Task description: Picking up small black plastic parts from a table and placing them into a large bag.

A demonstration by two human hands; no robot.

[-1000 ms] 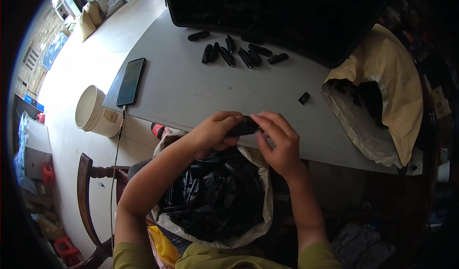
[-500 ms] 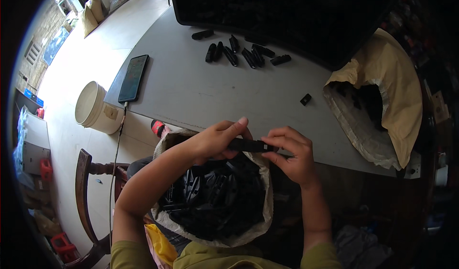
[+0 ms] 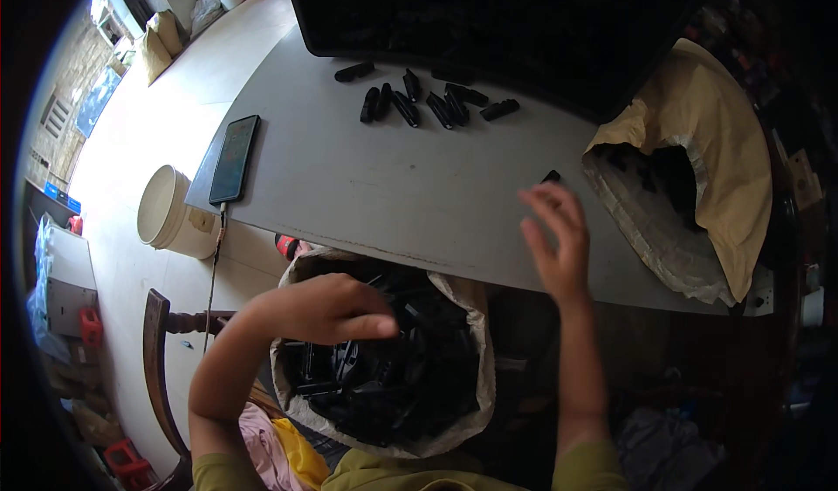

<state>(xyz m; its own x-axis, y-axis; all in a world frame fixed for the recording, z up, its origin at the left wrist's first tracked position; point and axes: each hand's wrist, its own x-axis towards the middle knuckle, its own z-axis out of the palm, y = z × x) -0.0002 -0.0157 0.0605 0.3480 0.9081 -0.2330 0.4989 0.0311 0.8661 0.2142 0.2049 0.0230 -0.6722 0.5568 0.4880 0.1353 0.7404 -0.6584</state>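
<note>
My left hand hovers over an open light-coloured sack full of black plastic parts below the table's near edge. Its fingers are curled with the palm facing down, so I cannot see whether it holds anything. My right hand is raised over the near edge of the grey table, fingers spread and empty. Just beyond its fingertips a small black piece lies on the table. Several long black parts lie in a row at the far side.
A phone with a cable lies at the table's left edge, above a white bucket on the floor. A tan sack lies open at the table's right end. A large dark object fills the back. A wooden chair stands at the lower left.
Both hands held one black part together at the table edge. Now they are apart: the left has dropped over the sack, the right has lifted open, and the part is out of sight.
</note>
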